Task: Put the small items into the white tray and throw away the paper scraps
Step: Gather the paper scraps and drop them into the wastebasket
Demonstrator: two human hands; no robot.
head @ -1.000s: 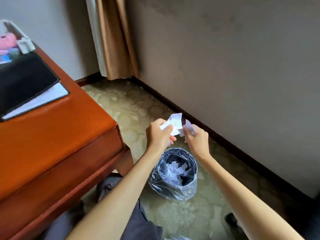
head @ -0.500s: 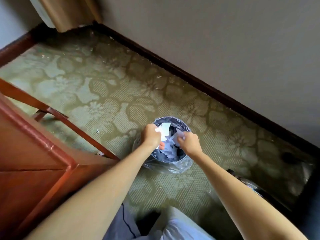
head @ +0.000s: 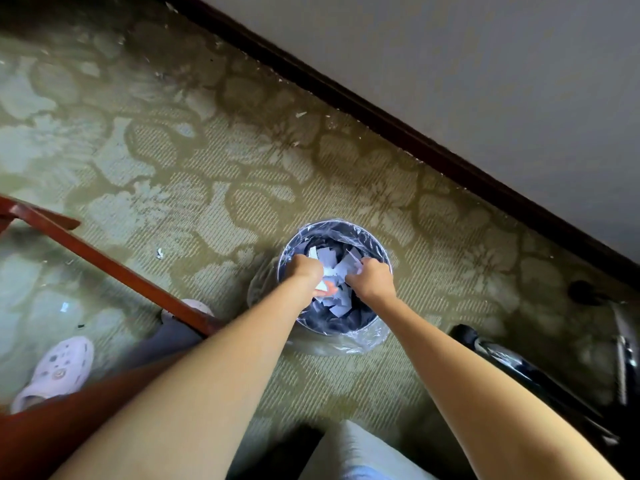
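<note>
A small round bin (head: 377,247) lined with a clear plastic bag stands on the patterned carpet and holds several white paper scraps (head: 329,261). Both my hands reach down into its mouth. My left hand (head: 306,271) is curled at the bin's left side, with white scraps against its fingers. At the right side my right hand (head: 372,280) is curled in a fist, and scraps stick out by its fingertips. The white tray and the small items are out of view.
A red-brown wooden desk rail (head: 114,268) slants across the left. A pale pink clog (head: 57,372) lies at the lower left. A black chair base (head: 540,375) with castors stands right. Dark skirting (head: 398,133) runs along the wall. Stray scraps (head: 159,253) lie on the carpet.
The view has tilted further down and moved closer to the bin. Both hands have sunk from above the rim into the bin's mouth, with the scraps.
</note>
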